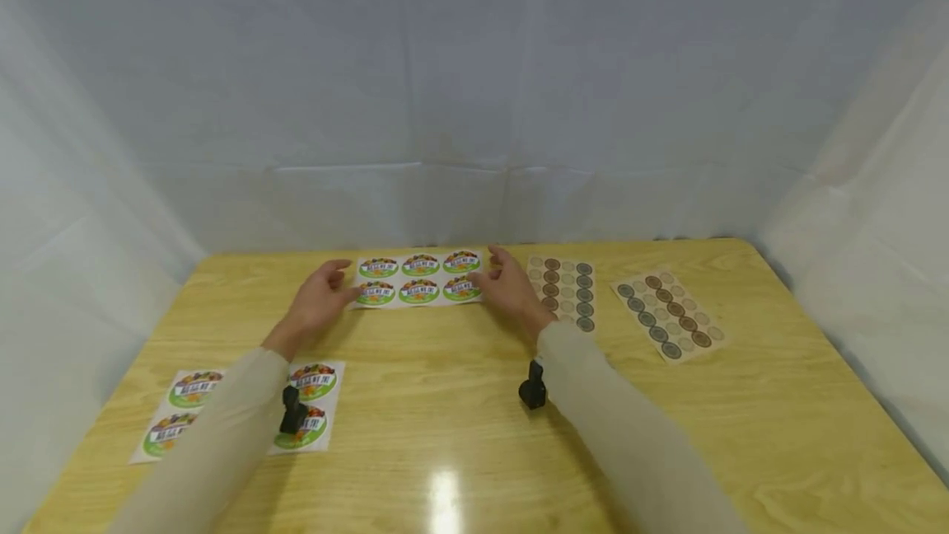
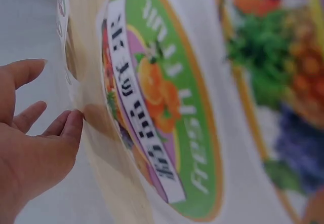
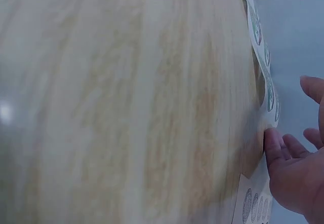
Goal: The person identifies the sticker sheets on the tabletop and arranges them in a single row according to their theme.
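A white sheet of oval fruit stickers (image 1: 393,278) lies crosswise at the far side of the table, between both hands. My left hand (image 1: 321,297) is at its left end, its thumb tip touching the lower left corner. At the opposite end my right hand (image 1: 511,285) rests its thumb on the sheet's right edge, with the index finger stretched past the far side. Neither hand curls round the sheet. In the right wrist view the sticker sheet (image 3: 264,64) bows slightly up off the wood, near the right hand (image 3: 298,168).
A second fruit sticker sheet (image 1: 335,377) lies at the near left, partly hidden under the left sleeve. Two sheets of small round brown and grey stickers, one upright (image 1: 567,291) and one slanted (image 1: 670,316), lie on the right of the wooden table (image 1: 445,402). White sheeting (image 1: 474,105) hangs behind.
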